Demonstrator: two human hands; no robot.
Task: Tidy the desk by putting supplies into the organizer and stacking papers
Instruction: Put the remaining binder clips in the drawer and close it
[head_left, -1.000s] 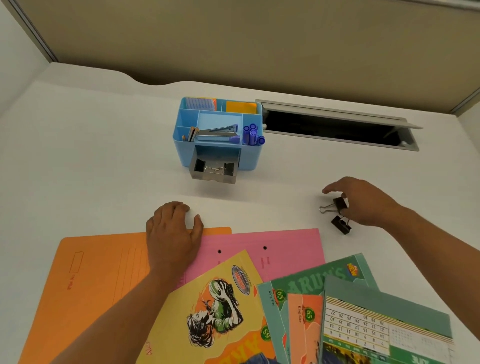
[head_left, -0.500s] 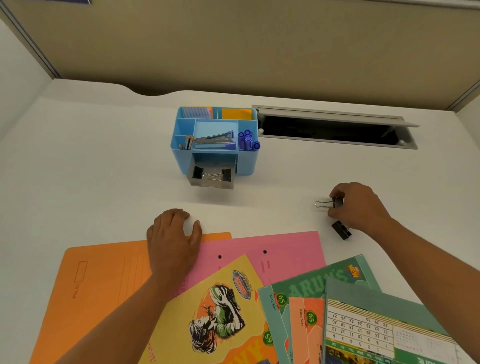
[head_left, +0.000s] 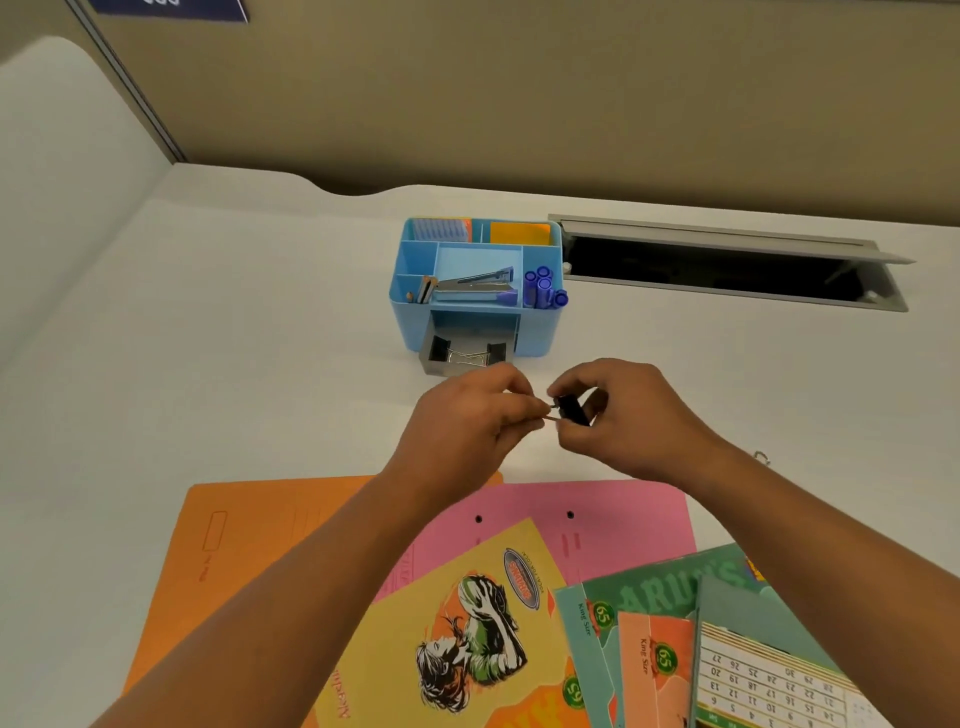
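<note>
I am pinching the binder clip, left grip on its wire, right grip on its body; any slipping is likely springing it wide of the 12 o'clock drawer.

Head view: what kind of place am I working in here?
Most likely an office cubicle workstation: a white desk backed by a beige partition panel, a cable hatch open in the desktop, and a blue organizer holding a stapler and pens.

One blue organizer, one stapler, two folders, three black binder clips, four purple pens.
</note>
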